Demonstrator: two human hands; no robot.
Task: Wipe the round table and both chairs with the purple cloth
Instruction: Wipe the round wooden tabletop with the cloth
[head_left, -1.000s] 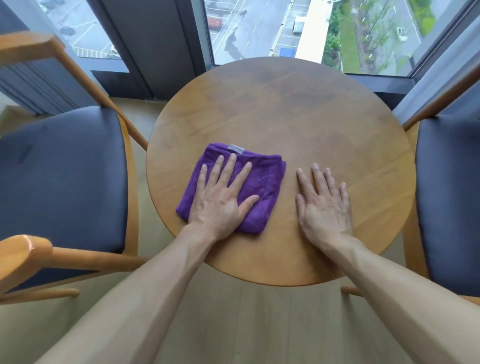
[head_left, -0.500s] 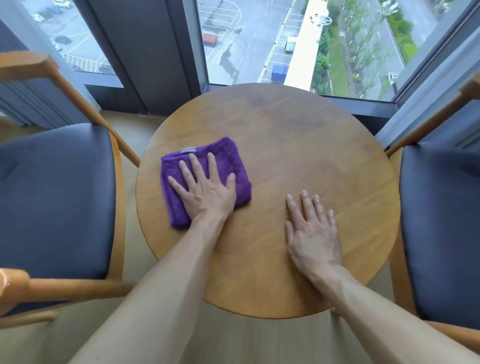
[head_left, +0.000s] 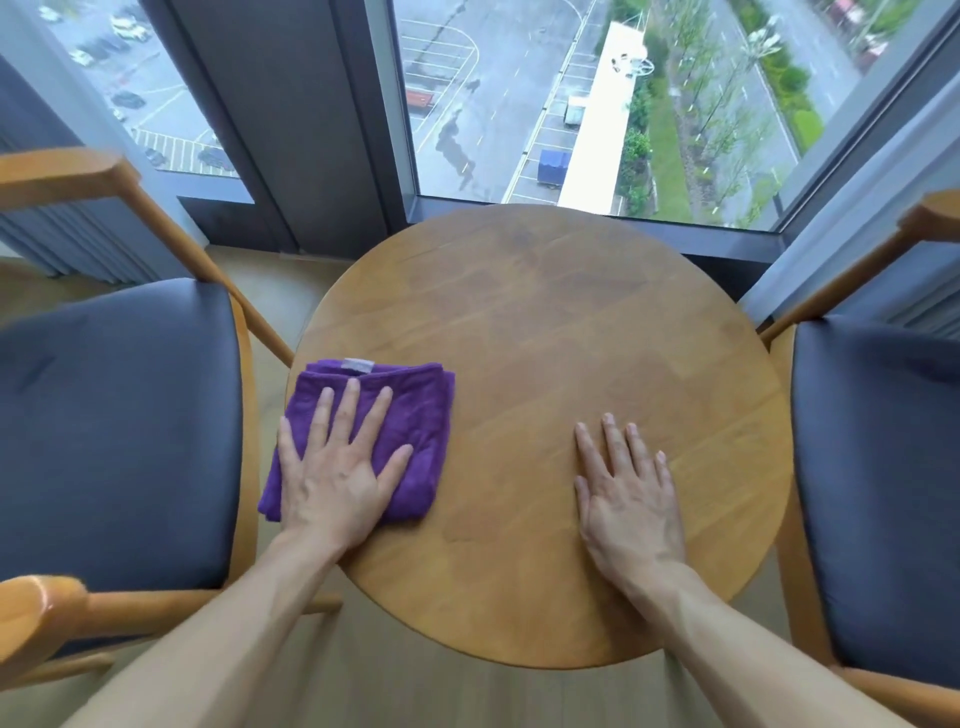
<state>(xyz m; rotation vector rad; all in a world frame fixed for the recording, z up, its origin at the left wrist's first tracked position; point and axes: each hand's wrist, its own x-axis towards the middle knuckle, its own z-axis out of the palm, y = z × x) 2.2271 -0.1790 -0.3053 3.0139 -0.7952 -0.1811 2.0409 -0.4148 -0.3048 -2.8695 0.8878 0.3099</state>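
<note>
Your left hand (head_left: 332, 467) (fingers straight, gripping nothing) presses the purple cloth (head_left: 415, 415), which has slid back to the round table (head_left: 545, 338)'s near-left edge, overhanging slightly. Your right hand (head_left: 628, 493) stays flat, bracing. Chairs await wiping.

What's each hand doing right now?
Left hand: open, pressing flat on the cloth.
Right hand: open, flat on the table, holding nothing.
</note>
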